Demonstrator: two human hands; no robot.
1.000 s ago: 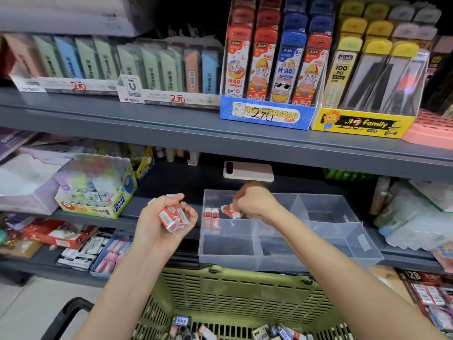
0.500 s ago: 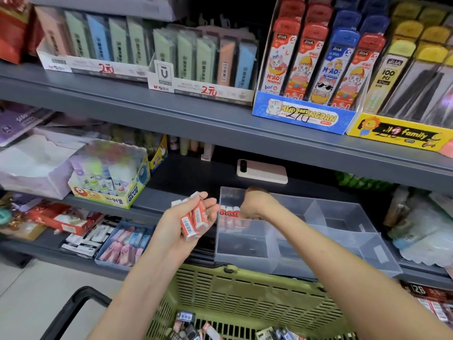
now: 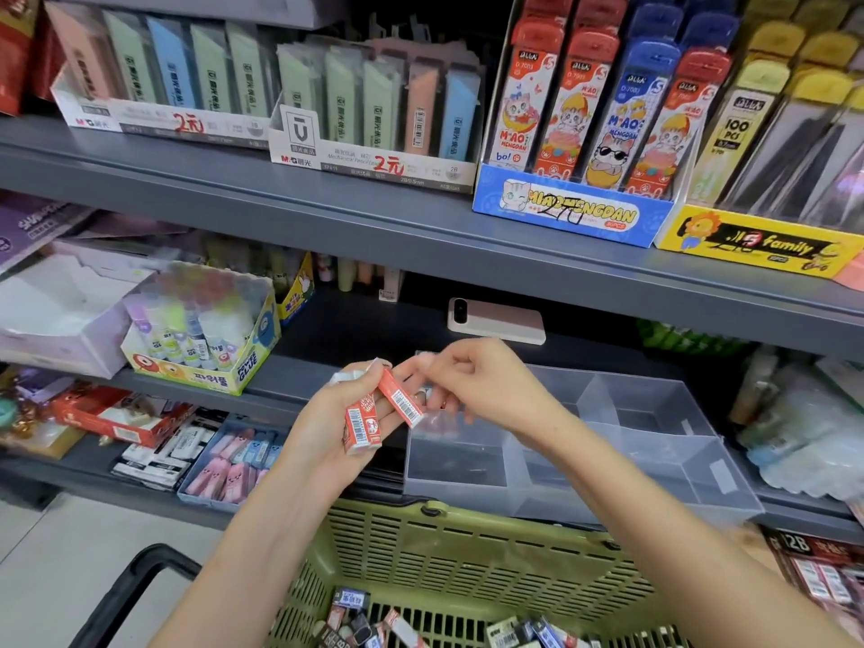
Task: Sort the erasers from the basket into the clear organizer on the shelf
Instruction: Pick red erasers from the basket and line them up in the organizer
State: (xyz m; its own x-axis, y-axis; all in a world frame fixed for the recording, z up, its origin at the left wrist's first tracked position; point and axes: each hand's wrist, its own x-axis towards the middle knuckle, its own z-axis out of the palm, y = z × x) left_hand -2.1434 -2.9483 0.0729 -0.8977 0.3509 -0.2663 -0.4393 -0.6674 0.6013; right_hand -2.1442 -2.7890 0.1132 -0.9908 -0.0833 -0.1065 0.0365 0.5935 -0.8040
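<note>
Red-sleeved erasers (image 3: 362, 420) are gripped in the left hand's (image 3: 327, 434) curled fingers just before the clear organizer (image 3: 467, 500); the right hand (image 3: 486, 390) pinches one, best drawn straight out while the left clamps the rest.

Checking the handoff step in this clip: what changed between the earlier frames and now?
The right hand left the back-left compartment of the clear organizer and came across to the left hand, where it now pinches the upper end of one red eraser. Unchanged: the left hand grips its other erasers; the green basket sits below.
</note>
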